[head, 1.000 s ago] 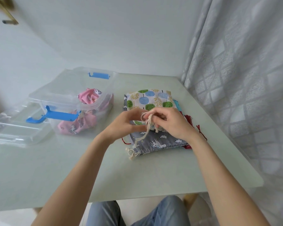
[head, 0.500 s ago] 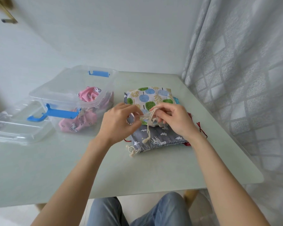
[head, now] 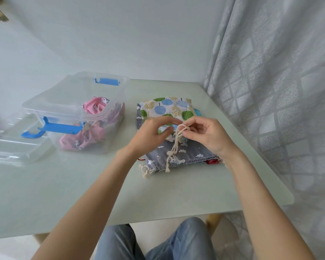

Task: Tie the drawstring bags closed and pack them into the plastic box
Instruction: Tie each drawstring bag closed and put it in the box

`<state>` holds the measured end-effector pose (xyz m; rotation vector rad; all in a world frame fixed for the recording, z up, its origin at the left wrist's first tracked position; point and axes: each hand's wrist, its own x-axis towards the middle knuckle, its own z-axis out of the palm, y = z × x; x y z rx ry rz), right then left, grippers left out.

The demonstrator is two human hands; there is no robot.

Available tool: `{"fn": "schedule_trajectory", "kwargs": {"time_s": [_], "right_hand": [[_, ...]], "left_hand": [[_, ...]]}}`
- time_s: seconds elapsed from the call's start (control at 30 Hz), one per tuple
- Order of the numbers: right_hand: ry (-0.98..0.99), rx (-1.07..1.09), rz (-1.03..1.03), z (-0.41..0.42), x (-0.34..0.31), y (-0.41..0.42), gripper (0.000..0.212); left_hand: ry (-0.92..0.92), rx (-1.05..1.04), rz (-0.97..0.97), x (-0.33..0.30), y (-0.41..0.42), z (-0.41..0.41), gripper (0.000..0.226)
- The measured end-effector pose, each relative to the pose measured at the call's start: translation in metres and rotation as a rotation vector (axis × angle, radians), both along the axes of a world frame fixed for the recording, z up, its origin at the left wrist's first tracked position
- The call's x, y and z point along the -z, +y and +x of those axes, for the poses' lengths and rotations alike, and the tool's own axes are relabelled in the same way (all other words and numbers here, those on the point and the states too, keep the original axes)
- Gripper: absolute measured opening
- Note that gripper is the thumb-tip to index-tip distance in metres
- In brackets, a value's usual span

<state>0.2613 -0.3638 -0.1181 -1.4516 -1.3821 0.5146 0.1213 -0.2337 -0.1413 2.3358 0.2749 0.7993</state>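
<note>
A pale green tabletop (head: 83, 194) fills mid-frame, a grey patterned curtain (head: 270, 91) at right. The right hand (head: 204, 136) pinches the cream drawstring cord (head: 174, 147) of the tree-print fabric bag (head: 167, 107), holding a loop for knotting; the left hand (head: 148, 136), fingers extended, no longer grips it as half a second earlier. The clear plastic box with blue latches (head: 51, 107) waits left of centre, holding pink bags (head: 77, 141).

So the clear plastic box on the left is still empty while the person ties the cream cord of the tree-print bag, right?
Not quite. In the head view the plastic box already holds pink bags. The rest stands: the right hand pinches the cream cord of the tree-print bag.
</note>
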Motion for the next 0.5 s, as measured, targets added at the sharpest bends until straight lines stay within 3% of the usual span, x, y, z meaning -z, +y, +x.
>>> {"fn": "schedule_trajectory", "kwargs": {"time_s": [0.07,0.2,0.3,0.5], "right_hand": [[-0.148,0.066,0.023,0.005,0.003,-0.001,0.017],[-0.538,0.329,0.202,0.011,0.013,0.001,0.019],[-0.584,0.447,0.305,0.011,0.023,0.006,0.016],[-0.58,0.384,0.379,0.004,0.028,0.01,0.009]], "left_hand": [[0.059,0.036,0.003,0.0,-0.002,0.011,0.023],[-0.019,-0.065,-0.138,0.003,-0.006,0.018,0.02],[0.034,-0.082,-0.101,0.003,-0.008,0.018,0.016],[0.109,-0.006,-0.097,0.007,-0.005,0.017,0.016]]}}
